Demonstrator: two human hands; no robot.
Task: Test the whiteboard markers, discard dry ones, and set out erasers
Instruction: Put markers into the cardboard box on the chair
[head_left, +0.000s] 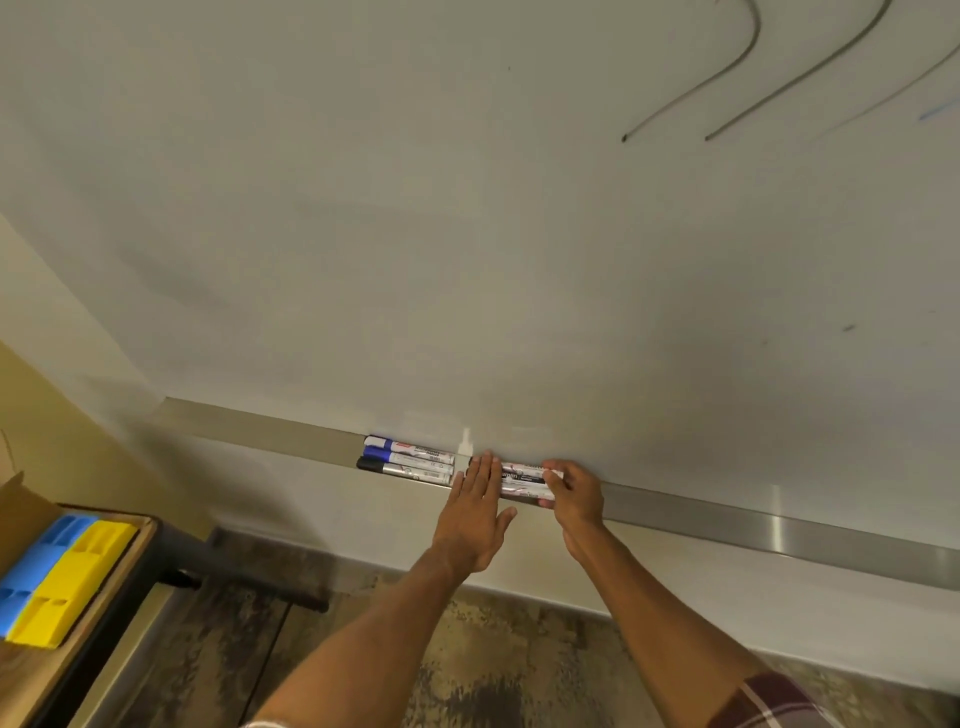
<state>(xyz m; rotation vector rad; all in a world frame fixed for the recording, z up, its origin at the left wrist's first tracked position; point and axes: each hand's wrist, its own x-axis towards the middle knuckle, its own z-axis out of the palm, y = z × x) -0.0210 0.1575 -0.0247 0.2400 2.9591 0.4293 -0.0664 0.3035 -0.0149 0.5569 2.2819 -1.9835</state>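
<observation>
Reaching to the ledge under the whiteboard (415, 234), both hands meet on a bunch of markers (522, 480) that lies in the metal tray (727, 512). The left hand (475, 512) is flat, its fingers straight and close together, the tips laid over the left ends of the bunch; its thumb sticks out sideways below the tray's front lip. The right hand (576, 496) has its fingers curled over the right ends of the same bunch and pinches them there. How many markers the bunch holds I cannot tell; white barrels with dark and red print show between the two hands.

Just left of the left hand's fingertips, three more markers (410, 461) lie side by side in the tray, caps pointing away from the hands: two blue caps at the back, one black cap at the front. Far to the left of the left hand and lower down, blue erasers (39, 566) and yellow erasers (72, 582) lie pressed side by side on a wooden table (31, 670), next to a cardboard flap (21, 509). Above and to the right of the right hand, grey curved strokes (727, 88) and a short blue mark (937, 111) show on the board. A checked sleeve (769, 696) covers the right upper arm.
</observation>
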